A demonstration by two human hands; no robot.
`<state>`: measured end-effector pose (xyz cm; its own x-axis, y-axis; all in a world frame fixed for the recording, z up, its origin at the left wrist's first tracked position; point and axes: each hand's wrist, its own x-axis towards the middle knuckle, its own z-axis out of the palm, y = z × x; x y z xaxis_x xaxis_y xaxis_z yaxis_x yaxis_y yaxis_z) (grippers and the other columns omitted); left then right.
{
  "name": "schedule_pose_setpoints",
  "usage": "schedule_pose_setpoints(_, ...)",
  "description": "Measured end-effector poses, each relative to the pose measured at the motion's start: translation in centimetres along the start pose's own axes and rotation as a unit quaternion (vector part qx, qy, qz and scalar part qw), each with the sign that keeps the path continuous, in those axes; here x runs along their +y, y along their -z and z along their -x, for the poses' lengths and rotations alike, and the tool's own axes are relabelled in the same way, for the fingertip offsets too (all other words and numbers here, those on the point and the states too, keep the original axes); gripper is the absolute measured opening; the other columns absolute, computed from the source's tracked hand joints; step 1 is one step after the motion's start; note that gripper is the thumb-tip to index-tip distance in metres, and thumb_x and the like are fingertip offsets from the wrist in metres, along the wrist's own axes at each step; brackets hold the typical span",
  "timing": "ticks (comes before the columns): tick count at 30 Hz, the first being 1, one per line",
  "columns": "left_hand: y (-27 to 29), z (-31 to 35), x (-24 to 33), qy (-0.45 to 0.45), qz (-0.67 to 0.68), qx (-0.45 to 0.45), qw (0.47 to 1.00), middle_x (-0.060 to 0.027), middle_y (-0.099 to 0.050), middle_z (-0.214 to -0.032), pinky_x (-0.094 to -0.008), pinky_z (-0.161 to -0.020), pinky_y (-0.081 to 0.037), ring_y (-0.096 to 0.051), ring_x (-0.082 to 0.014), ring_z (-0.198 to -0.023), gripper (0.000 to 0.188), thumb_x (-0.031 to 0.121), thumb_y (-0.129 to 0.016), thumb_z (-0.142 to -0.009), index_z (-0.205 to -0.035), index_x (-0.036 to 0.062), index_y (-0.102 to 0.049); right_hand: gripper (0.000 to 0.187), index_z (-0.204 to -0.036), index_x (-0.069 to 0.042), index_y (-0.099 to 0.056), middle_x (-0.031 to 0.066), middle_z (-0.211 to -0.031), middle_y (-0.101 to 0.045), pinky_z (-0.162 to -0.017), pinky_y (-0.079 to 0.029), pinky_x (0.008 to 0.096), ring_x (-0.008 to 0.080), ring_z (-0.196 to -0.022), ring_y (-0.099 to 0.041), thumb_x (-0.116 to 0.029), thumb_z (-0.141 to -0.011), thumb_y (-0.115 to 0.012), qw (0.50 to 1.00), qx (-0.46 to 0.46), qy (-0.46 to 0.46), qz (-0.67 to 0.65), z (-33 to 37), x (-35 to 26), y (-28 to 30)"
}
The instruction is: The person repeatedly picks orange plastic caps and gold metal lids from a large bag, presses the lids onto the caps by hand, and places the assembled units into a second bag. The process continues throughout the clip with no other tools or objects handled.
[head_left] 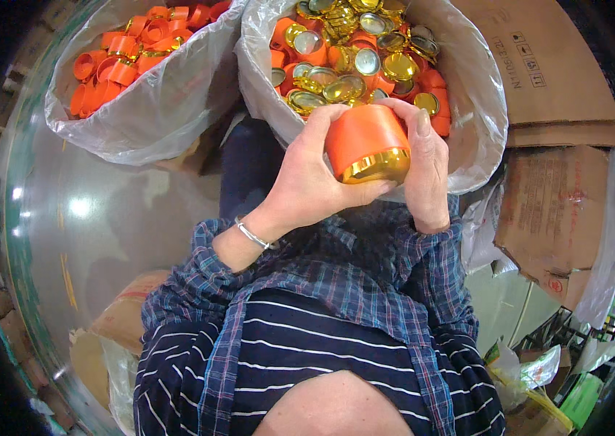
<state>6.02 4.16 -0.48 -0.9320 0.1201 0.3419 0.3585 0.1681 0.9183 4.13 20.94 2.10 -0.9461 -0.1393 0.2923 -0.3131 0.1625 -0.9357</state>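
Note:
Between my two hands is an orange cap with a shiny gold band (368, 144), tilted, gold end toward me. My left hand (306, 173) wraps its left side, with the thumb under the gold end. Along the right side, my right hand (424, 163) presses with its fingers and thumb. Just beyond, a bag-lined bin (478, 109) holds gold and silver discs (367, 62) mixed with orange pieces (435, 102). The cap is held over this bin's near rim. Its far end is partly hidden by my fingers.
To the left stands another bag-lined bin (140, 138) with orange rings (115, 71), some gold-edged. Cardboard boxes (551, 211) stand at the right, beside clear plastic (480, 225). Another cardboard box (122, 312) is on the floor (104, 225) at the lower left. Assorted packaging (540, 367) lies at the lower right.

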Motion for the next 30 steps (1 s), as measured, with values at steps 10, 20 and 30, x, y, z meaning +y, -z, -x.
schedule_pose_setpoints(10,-1.0,0.7,0.5,0.008,-0.046,0.011,0.999,-0.012,-0.062,-0.11,-0.034,-0.088,-0.053,-0.064,-0.0201,-0.099,0.079,0.026,-0.093,-0.064,-0.124,0.0014,-0.049,0.044,-0.103,0.006,-0.066,0.0063,-0.094,-0.067,-0.078,-0.049,0.0249,0.0103,-0.083,-0.06,-0.032,-0.108,-0.044,0.988,0.057,-0.099,-0.108,0.2,1.4,-0.8)
schedule_pose_setpoints(20,-0.6,-0.1,0.9,-0.013,-0.094,-0.025,0.995,-0.0156,-0.064,-0.108,-0.0384,-0.085,-0.055,-0.067,-0.0283,-0.098,0.08,0.027,-0.093,-0.062,-0.123,0.0022,-0.049,0.041,-0.11,0.003,-0.063,0.006,-0.103,-0.064,-0.087,-0.046,0.0258,0.0111,-0.095,-0.058,-0.031,-0.108,-0.04,1.0,-0.004,-0.014,0.002,0.4,0.2,0.0)
schedule_pose_setpoints(30,-1.6,-0.2,0.0,0.007,-0.104,-0.032,0.994,-0.0216,-0.063,-0.109,-0.0437,-0.08,-0.056,-0.067,-0.0392,-0.095,0.069,0.027,-0.085,-0.066,-0.12,0.0019,-0.05,0.038,-0.102,0.006,-0.067,0.0064,-0.093,-0.068,-0.079,-0.049,0.0257,0.0115,-0.084,-0.061,-0.026,-0.106,-0.047,0.985,0.055,-0.098,-0.13,0.3,2.6,-0.1)
